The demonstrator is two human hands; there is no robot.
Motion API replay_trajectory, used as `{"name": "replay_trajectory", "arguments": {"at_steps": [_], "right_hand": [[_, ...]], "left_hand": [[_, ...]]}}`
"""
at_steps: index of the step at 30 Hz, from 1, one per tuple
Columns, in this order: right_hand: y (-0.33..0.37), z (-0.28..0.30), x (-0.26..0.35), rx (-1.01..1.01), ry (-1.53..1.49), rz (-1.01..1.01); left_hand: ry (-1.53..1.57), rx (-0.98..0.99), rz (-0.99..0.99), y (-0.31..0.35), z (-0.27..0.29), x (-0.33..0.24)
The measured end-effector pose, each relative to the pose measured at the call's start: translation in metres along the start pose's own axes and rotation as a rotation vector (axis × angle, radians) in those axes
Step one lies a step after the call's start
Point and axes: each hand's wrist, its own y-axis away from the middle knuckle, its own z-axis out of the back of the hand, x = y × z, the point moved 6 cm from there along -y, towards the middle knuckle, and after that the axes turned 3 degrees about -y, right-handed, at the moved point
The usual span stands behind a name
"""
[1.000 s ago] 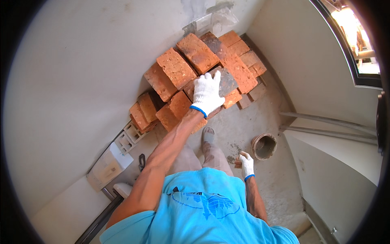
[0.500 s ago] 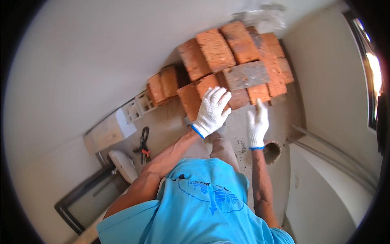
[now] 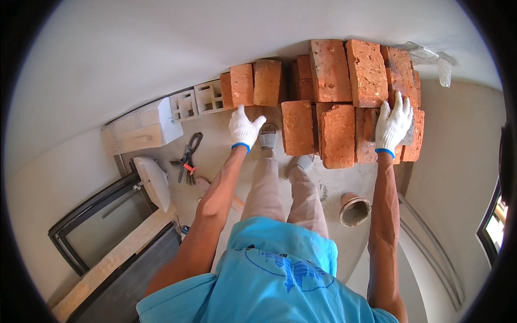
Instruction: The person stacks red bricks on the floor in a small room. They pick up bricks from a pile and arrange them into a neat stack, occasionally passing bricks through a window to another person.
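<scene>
Concrete floor (image 3: 218,153) | left hand (image 3: 245,129): fingers apart, near small brick stack (image 3: 242,85) | right hand (image 3: 393,126): fingers apart, over larger pile (image 3: 368,75)

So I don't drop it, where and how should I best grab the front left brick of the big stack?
Probably grip its long left side and near end, coming from the front left. On the brick, that side faces open floor and the near end faces you, while the neighbouring bricks crowd its right side.
</scene>
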Motion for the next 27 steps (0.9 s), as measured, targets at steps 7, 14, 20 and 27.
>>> {"name": "replay_trajectory", "arguments": {"at_steps": [7,14,20,27], "right_hand": [[-0.001,-0.002,-0.001,0.017,-0.001,-0.005],[-0.004,0.003,0.007,0.031,-0.022,-0.055],[-0.004,0.004,0.006,0.017,-0.019,-0.077],[-0.004,0.006,0.011,-0.002,-0.044,-0.087]], "left_hand": [[-0.054,-0.072,0.012,-0.099,-0.042,-0.06],[-0.246,0.08,0.254,-0.131,-0.071,-0.09],[-0.222,0.164,0.294,-0.134,-0.065,-0.099],[0.044,0.144,0.182,-0.141,-0.034,-0.06]]}}
